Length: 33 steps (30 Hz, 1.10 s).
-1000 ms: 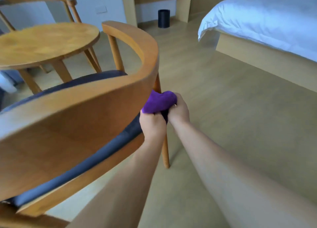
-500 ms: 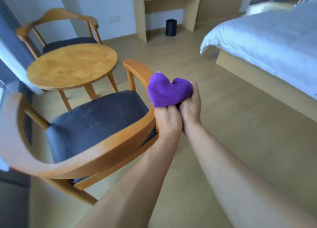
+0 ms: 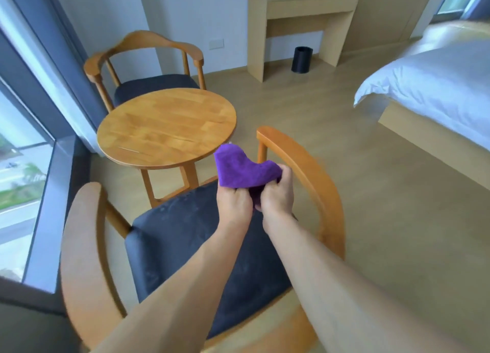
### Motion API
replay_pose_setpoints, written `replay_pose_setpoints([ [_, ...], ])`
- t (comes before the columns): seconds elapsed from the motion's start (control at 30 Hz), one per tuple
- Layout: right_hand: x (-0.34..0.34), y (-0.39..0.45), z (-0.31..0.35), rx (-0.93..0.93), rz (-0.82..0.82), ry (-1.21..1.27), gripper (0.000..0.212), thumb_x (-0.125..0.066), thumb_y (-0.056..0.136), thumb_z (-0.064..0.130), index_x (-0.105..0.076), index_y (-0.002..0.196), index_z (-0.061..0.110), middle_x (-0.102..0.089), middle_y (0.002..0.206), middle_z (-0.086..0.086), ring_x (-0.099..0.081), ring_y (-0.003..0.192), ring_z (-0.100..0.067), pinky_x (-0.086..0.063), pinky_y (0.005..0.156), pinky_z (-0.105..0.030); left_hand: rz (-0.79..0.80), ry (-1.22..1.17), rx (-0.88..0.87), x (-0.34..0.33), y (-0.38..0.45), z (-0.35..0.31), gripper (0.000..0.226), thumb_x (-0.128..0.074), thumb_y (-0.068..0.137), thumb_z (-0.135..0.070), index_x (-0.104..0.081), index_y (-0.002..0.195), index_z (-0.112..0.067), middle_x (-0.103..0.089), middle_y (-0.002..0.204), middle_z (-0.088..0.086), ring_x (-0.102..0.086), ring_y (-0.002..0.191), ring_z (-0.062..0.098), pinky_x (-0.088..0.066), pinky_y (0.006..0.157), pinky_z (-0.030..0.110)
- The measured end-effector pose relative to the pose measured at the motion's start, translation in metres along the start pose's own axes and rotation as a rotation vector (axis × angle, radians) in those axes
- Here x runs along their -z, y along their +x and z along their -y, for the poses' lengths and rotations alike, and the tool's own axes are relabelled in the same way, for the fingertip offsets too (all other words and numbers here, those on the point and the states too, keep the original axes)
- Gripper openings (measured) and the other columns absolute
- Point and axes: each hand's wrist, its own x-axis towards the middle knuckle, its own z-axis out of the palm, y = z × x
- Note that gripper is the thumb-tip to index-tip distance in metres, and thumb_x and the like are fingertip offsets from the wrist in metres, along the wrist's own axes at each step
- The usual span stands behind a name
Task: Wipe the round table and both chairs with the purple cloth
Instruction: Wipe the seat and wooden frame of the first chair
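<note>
Bedroom corner, cloth bunched over near chair (image 3: 313, 167).
Left hand (image 3: 233, 201) and right hand (image 3: 278, 196) both grip purple cloth (image 3: 244, 169), likely refolding; table (image 3: 164, 127) just beyond.

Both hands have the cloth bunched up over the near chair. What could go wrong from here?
The purple cloth is wadded between left hand and right hand, so a wipe may touch little surface. The far chair sits behind the round table, so it may be awkward to reach.
</note>
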Motion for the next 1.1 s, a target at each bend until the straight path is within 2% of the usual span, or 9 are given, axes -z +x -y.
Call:
replay_pose_setpoints([
  [0.13,-0.054,0.027,-0.046,-0.229,-0.071,0.205,0.026,-0.050,0.096,0.021,-0.055,0.092,0.047,-0.065,0.117,0.002,-0.067,0.102,-0.028,-0.060,0.082,-0.051,0.053,0.058,0.026,0.032,0.072,0.052,0.023,-0.055,0.091,-0.027,-0.061,0.108,-0.012,-0.069,0.091,0.003,-0.067,0.079,0.015,-0.054,0.057,0.028],
  [0.27,-0.074,0.064,-0.077,-0.294,-0.223,0.294,0.028,-0.052,0.096,0.008,-0.057,0.098,0.035,-0.064,0.116,-0.003,-0.068,0.101,-0.026,-0.061,0.082,-0.044,0.101,0.062,0.060,0.035,0.127,0.097,0.034,-0.053,0.075,-0.045,-0.059,0.098,-0.021,-0.067,0.073,-0.022,-0.061,0.062,-0.008,-0.047,0.050,0.012],
  [0.4,-0.077,0.114,-0.096,-0.305,-0.359,0.428,0.029,-0.050,0.095,-0.003,-0.055,0.100,0.025,-0.064,0.120,-0.010,-0.069,0.101,-0.024,-0.059,0.085,-0.039,0.138,0.114,0.122,0.010,0.172,0.135,0.004,-0.055,0.087,-0.032,-0.058,0.089,-0.031,-0.065,0.068,-0.025,-0.058,0.057,-0.009,-0.042,0.048,0.009],
  [0.6,-0.095,0.214,-0.102,-0.143,-0.414,0.614,0.040,-0.045,0.095,-0.006,-0.057,0.121,0.023,-0.064,0.128,-0.007,-0.065,0.115,-0.027,-0.051,0.099,-0.054,0.212,0.159,0.007,-0.052,0.247,0.153,0.012,-0.047,0.098,-0.006,-0.056,0.099,-0.014,-0.062,0.072,-0.020,-0.057,0.066,-0.014,-0.042,0.058,0.005],
  [0.7,-0.106,0.253,-0.109,-0.152,-0.424,0.465,0.047,-0.036,0.095,-0.005,-0.052,0.136,0.012,-0.057,0.137,-0.015,-0.060,0.121,-0.033,-0.050,0.101,-0.053,0.198,-0.024,0.086,-0.088,0.285,0.145,0.017,-0.045,0.094,-0.007,-0.060,0.095,0.002,-0.063,0.081,0.003,-0.059,0.076,0.007,-0.050,0.065,0.026],
  [0.77,-0.114,0.268,-0.117,-0.185,-0.383,0.425,0.042,-0.038,0.100,0.004,-0.050,0.139,0.010,-0.058,0.137,-0.014,-0.061,0.118,-0.031,-0.053,0.098,-0.044,0.234,-0.116,0.118,-0.100,0.297,0.144,0.021,-0.045,0.082,-0.014,-0.063,0.085,-0.004,-0.065,0.077,0.004,-0.061,0.076,0.015,-0.053,0.061,0.028],
  [0.87,-0.114,0.276,-0.127,-0.059,-0.422,0.152,0.042,-0.038,0.101,0.015,-0.051,0.138,0.002,-0.056,0.138,-0.014,-0.059,0.119,-0.026,-0.050,0.097,-0.033,0.305,-0.047,0.065,-0.102,0.305,0.158,0.019,-0.046,0.083,-0.018,-0.065,0.085,-0.014,-0.069,0.083,0.000,-0.064,0.084,0.014,-0.055,0.073,0.039],
  [1.0,-0.103,0.272,-0.156,-0.026,-0.302,-0.263,0.041,-0.041,0.101,0.019,-0.048,0.141,0.011,-0.057,0.134,-0.011,-0.056,0.120,-0.027,-0.046,0.100,-0.038,0.331,0.177,0.025,-0.090,0.309,0.190,0.020,-0.045,0.098,-0.019,-0.063,0.101,-0.009,-0.066,0.096,0.003,-0.060,0.090,0.012,-0.053,0.079,0.033],
  [1.1,-0.097,0.273,-0.163,-0.164,-0.345,-0.347,0.039,-0.043,0.098,0.017,-0.056,0.134,0.027,-0.065,0.123,-0.007,-0.061,0.111,-0.029,-0.048,0.092,-0.035,0.335,0.371,0.029,-0.081,0.310,0.203,0.016,-0.045,0.102,-0.006,-0.057,0.094,-0.002,-0.060,0.084,0.006,-0.052,0.074,0.013,-0.042,0.060,0.015],
])
